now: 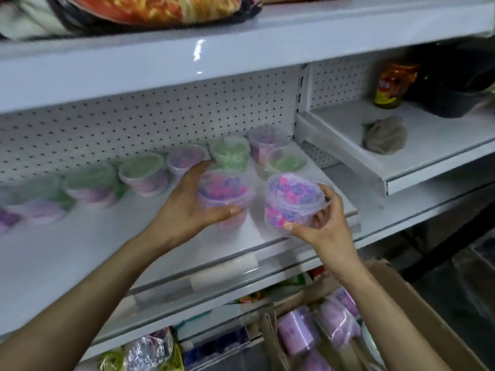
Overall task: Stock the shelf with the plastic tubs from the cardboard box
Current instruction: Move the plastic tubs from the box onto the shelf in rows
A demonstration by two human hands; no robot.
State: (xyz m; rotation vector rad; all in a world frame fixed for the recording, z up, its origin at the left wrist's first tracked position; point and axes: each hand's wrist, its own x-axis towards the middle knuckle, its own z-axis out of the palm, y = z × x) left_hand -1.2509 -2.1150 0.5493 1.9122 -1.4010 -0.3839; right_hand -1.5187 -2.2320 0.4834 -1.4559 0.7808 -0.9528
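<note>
Tubs (290, 195) of pink-purple bits clasped in left hand (187, 207) and right hand (322, 226)

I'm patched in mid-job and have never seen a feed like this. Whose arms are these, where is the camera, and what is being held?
There is no machine here. A person works with bare hands, and the single picture comes from a wide-angle camera on their head, looking forward and down. The left hand grips a clear tub of pink and purple bits that seems to stand on the white shelf. The right hand holds a similar tub, tilted, near the shelf's front edge. More tubs, green and purple, line the back of the shelf. At the lower right is the cardboard box, with purple tubs inside. The neighbouring shelf holds a jar and a grey wad.
</note>
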